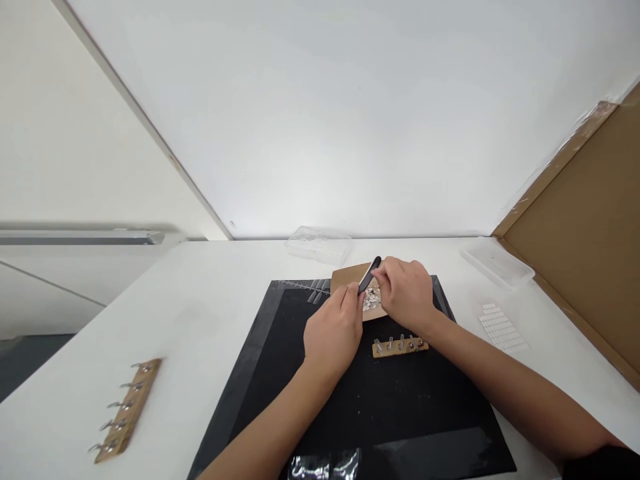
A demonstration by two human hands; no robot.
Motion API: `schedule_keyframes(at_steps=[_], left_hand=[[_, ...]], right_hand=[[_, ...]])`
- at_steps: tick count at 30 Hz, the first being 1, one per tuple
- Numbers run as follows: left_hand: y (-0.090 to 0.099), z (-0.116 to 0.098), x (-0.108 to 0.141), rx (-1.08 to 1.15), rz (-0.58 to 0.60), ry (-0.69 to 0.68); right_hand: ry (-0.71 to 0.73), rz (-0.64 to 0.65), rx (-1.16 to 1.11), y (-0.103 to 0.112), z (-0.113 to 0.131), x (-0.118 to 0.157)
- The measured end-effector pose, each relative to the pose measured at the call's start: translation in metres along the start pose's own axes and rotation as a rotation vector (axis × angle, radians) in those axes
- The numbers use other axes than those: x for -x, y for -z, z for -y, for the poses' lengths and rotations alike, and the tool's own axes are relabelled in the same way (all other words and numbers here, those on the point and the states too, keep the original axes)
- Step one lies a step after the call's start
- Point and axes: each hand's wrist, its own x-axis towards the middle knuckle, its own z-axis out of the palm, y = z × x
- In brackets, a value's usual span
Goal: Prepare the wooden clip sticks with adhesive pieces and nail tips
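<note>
My left hand (pixel 334 327) is closed on the lower end of a slim black tool (pixel 369 275), which slants up to the right. At the tool's upper part are the pinched fingers of my right hand (pixel 407 293); what they hold is too small to make out. Below both hands lies a brown sheet (pixel 349 275) bearing many small whitish pieces (pixel 371 299). Nearer to me, a wooden strip (pixel 400 347) with several upright clear tips rests on the black mat (pixel 390 400).
A second wooden strip (pixel 129 410) with clips lies at the left. Behind the mat is a clear plastic lid (pixel 319 245). On the right are a clear tray (pixel 497 262) and a sheet of white tabs (pixel 501 328), beside a cardboard panel (pixel 585 233).
</note>
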Motion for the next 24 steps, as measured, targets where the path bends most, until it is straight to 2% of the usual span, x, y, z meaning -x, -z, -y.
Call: schedule_keyframes(at_steps=[3, 6, 10, 14, 17, 20, 24], left_hand=[[-0.0006, 0.0005, 0.0003, 0.0, -0.024, -0.019], [0.0004, 0.0, 0.0001, 0.001, -0.054, -0.025], [0.0024, -0.0019, -0.0004, 0.005, -0.038, -0.016], [0.0009, -0.0021, 0.0002, -0.006, -0.021, -0.001], [-0.0015, -0.0009, 0.0007, 0.026, -0.01, -0.011], [-0.0025, -0.0007, 0.0007, 0.047, -0.02, -0.013], [-0.002, -0.0027, 0.0009, 0.043, -0.027, -0.021]], right_hand=[[0.049, 0.041, -0.02, 0.0001, -0.0012, 0.0003], [-0.01, -0.01, 0.004, 0.0008, -0.0014, -0.0002], [0.018, 0.049, -0.037, 0.0013, -0.001, -0.0014], [-0.027, 0.008, -0.007, -0.0012, -0.0024, -0.0018], [0.036, 0.055, -0.05, -0.0036, -0.0041, -0.0015], [-0.032, -0.012, -0.024, -0.0037, -0.0045, -0.0018], [0.022, 0.058, -0.091, 0.005, -0.0012, -0.0035]])
